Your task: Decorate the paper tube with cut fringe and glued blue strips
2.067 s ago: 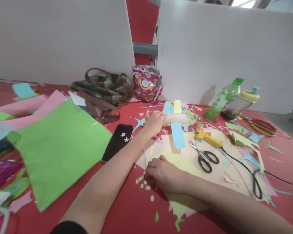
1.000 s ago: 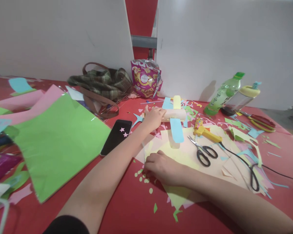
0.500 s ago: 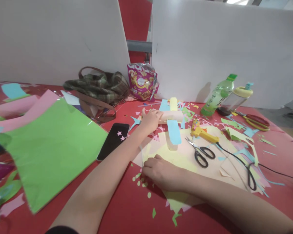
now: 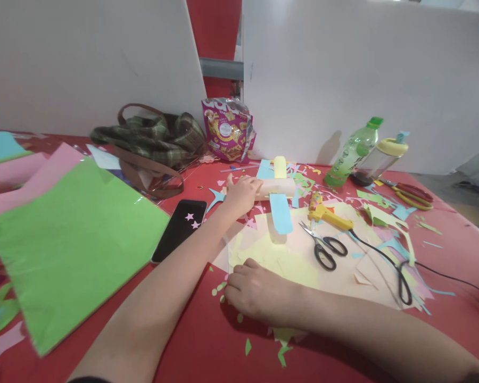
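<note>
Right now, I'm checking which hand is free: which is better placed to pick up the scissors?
Probably the right hand: it looks nearer the scissors, while the left hand is on the pale tube. Whether the right one holds anything is hidden.

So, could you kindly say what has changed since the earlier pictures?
The right hand has drawn back slightly, covering more of the paper dots. Nothing was visibly grasped or released; the left hand stays on the tube, the scissors and phone lie unmoved.

Soft light, seemingly from above right; the green bottle throws a faint shadow leftward onto the white panel; outer edges stretch and blur.
</note>
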`<state>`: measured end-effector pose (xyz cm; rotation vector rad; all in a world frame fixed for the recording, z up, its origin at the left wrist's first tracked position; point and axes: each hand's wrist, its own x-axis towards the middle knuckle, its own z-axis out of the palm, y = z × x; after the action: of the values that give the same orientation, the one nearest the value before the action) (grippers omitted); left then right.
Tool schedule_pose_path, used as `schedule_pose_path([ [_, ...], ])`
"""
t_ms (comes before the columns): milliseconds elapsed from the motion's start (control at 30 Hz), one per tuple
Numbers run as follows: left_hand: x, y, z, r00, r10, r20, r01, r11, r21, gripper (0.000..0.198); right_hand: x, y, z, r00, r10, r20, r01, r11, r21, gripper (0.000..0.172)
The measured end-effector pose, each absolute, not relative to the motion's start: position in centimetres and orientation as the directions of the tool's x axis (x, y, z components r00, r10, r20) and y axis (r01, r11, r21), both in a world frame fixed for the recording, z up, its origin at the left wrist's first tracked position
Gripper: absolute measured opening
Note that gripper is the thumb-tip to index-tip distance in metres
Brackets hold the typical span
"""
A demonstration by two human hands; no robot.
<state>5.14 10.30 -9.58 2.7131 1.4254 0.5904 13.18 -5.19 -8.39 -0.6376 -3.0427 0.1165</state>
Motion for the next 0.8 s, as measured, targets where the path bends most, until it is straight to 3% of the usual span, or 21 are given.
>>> schedule_pose_path([
  [333, 5.2, 10.3, -9.7, 0.506, 0.790, 0.348, 0.788, -0.587, 0.185, 0.032, 13.9, -4.5, -7.1, -0.897, 0.441, 0.017, 0.440, 0.897, -0.053, 0.011],
  [467, 5.2, 10.3, -9.8, 0.504, 0.788, 0.354, 0.790, -0.586, 0.180, 0.032, 16.1, -1.7, -6.1, -0.829, 0.543, 0.133, 0.544, 0.838, -0.031, 0.019],
  [600, 5.2, 10.1, -9.6, 0.504, 0.784, 0.362, 0.789, -0.588, 0.176, 0.029, 19.5, 2.5, -5.1, -0.627, 0.693, 0.356, 0.717, 0.692, -0.084, 0.020],
  [800, 5.1, 10.1, -9.3, 0.523, 0.776, 0.354, 0.781, -0.602, 0.165, 0.027, 22.5, 6.7, -6.2, -0.456, 0.781, 0.427, 0.838, 0.538, -0.089, 0.020],
])
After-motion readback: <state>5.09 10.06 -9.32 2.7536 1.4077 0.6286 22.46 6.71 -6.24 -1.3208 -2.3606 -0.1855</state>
